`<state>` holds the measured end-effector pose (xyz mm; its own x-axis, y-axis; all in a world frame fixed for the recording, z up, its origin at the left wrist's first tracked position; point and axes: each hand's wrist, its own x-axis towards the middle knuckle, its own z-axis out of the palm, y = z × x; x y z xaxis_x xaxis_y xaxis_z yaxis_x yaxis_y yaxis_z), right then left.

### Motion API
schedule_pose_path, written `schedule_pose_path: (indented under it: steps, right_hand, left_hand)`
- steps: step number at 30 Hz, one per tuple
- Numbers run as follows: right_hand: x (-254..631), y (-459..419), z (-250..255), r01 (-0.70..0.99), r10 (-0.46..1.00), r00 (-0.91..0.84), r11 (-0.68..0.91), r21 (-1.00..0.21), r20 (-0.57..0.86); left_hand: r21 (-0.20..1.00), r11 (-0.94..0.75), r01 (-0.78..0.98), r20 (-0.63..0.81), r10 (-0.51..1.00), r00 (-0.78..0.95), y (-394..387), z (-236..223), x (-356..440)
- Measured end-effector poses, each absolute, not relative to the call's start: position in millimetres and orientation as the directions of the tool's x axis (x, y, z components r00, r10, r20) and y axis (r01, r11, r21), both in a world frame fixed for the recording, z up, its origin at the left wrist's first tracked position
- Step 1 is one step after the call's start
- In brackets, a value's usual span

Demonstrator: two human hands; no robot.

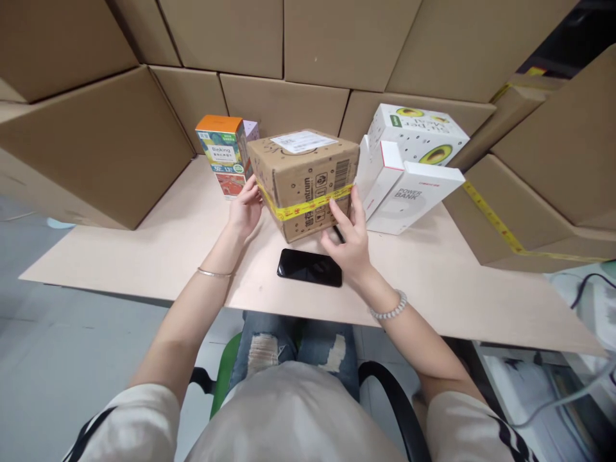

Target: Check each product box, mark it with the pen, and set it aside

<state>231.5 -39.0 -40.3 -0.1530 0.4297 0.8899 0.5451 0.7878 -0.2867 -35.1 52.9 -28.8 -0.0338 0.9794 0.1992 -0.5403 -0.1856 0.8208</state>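
Evidently, the left hand [246,206] and right hand [350,237] are spread apart, pressed to opposite sides of a tilted brown carton [301,176] banded with yellow tape [308,206], at the centre of the frame. Just below it, a black phone [309,267] lies on the bench [418,289]. Left of centre stands an orange-topped Binking box [221,151]; right of centre, a white power bank box [418,196] stands before an avocado-print box [416,135]. Large cardboard boxes [317,38] line the top of the frame.

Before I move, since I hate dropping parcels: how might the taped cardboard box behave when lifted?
The cardboard box will probably feel stiff: its sides look flat, its edges straight. Rolling seems unlikely with that squared shape. The yellow tape may feel slicker than bare cardboard.
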Motion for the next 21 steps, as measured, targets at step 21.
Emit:
schedule_pose_path:
  steps: [21]
  right_hand:
    - [242,-28,-50,0.632,0.6,-0.159,0.672,-0.387,0.784]
  left_hand:
    - [0.8,-0.17,-0.575,0.161,0.985,-0.067,42,-18,-25]
